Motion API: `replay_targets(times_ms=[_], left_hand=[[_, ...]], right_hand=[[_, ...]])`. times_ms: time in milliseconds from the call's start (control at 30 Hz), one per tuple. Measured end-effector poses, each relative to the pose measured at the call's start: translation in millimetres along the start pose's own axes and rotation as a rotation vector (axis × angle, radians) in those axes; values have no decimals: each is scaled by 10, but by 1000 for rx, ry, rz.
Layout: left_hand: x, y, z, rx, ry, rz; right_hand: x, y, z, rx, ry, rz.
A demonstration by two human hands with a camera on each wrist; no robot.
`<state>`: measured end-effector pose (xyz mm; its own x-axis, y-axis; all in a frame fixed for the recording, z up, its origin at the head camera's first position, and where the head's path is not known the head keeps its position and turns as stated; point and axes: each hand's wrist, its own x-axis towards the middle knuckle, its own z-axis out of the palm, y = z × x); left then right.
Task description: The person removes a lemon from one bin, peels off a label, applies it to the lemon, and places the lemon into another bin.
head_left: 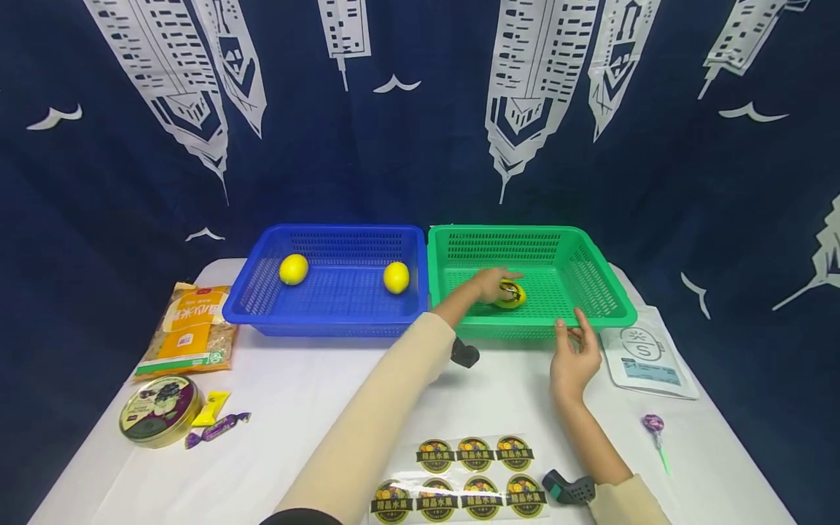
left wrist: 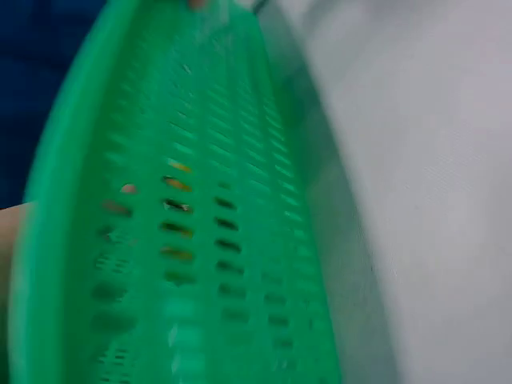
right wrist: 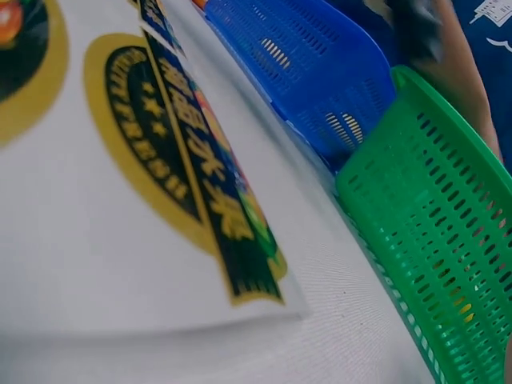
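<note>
The white table [head_left: 295, 394] is spread wide under both arms, and open room is seen between the hands and the table's near edge, broken only by the sticker sheet [head_left: 472, 477] lying just behind the right wrist. Ahead of the hands, the green basket [head_left: 593, 273] and the blue basket [head_left: 262, 288] are set side by side, walls touching, so no gap is left between them for a hand to pass. The left hand [head_left: 488, 283] is reached over the green basket's near wall and laid on the stickered lemon [head_left: 513, 294], which rests on the basket floor; whether the fingers are curled round it cannot be told. The right hand [head_left: 574, 357] is held open, fingers relaxed, just outside the near rim, gripping nothing. A snag is judged likely here: the left forearm is crossed low over the rim, and the light basket could be dragged or tipped if the wrist is lifted carelessly. The lemon, being round, could be rolled away. Two plain lemons [head_left: 293, 269] lie in the blue basket, well left of the left hand.
</note>
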<state>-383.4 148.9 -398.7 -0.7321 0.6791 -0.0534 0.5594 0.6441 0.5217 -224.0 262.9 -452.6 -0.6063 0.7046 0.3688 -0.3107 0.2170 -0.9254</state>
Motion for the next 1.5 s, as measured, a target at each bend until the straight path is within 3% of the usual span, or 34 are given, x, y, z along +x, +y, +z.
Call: replay_targets(times_ms=[67,133,233,367,433,500,567,633,733,800,867,967,1133,1267,1500], left_hand=[[-180,-25,-106,-41,91,73],[-458,-57,-246,-129,218,148],[-1037,-148,-464,-254,435,242],[-1886,-396,-660,-361,719,276],[-2254,-576,-675,-361,877,229],[-2567,-767,-635,-340,1047,133],[-2809,-953,-550,-312,1203,-27],[-2981,-1118,-444,-344,1308,-200],[-3104,-1319,-311,-449,1339,-417],[-3112,-1423,-254,-542,1300,-498],[-3073,-1504,-216,-644,1260,-520],[-2961,-1578,-181,-848,1273,-451],[-2795,-1605,-132,-1122,1414,-274],[-2768,-1620,-97,-1161,1445,-244],[-2828,-1641,-123,-1132,1437,-225]], right_hand=[[18,73,9,-1,-1,6],[32,140,23,-22,6,9],[33,196,43,-52,26,-13],[-59,-3,87,-58,29,-112],[-141,-180,157,-42,12,-204],[-223,-382,277,-1,-19,-305],[-256,-495,451,33,-64,-406],[-264,-577,671,60,-134,-495],[-279,-670,1075,72,-289,-572],[-309,-717,1375,72,-406,-576],[-348,-751,1675,45,-509,-539],[-380,-728,2081,-47,-628,-448],[-377,-568,2539,-314,-748,-258],[-322,-462,2719,-499,-834,-121],[-234,-351,2881,-677,-1001,-33]])
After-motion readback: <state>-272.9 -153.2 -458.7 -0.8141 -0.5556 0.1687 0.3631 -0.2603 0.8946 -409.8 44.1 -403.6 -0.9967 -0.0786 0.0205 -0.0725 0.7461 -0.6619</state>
